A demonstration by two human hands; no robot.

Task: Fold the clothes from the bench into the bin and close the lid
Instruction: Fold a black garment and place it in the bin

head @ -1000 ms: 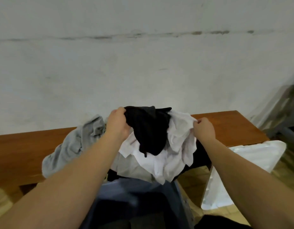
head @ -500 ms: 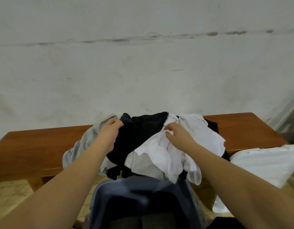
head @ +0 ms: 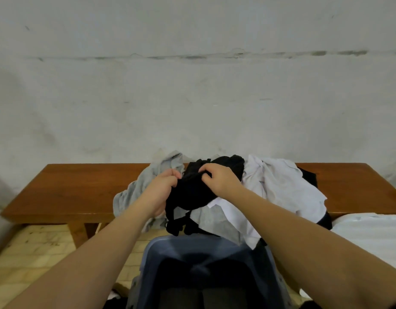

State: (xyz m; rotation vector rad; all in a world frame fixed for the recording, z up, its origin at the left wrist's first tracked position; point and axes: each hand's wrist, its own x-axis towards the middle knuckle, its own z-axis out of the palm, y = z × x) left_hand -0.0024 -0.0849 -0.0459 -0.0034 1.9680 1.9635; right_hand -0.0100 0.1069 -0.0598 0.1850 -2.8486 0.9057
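R hand (head: 221, 181) now on black garment (head: 192, 195)

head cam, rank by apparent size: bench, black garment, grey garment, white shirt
1. bench, spans nearly the whole frame.
2. white shirt.
3. black garment and grey garment: look alike, both partly hidden, so unranked. Both hands cover part of the black one.

Clothes pile (head: 270, 188) on tabletop (head: 81, 188), 12 o'clock of bin (head: 192, 248); lid (head: 370, 237) at bin's 3 o'clock; wall behind.
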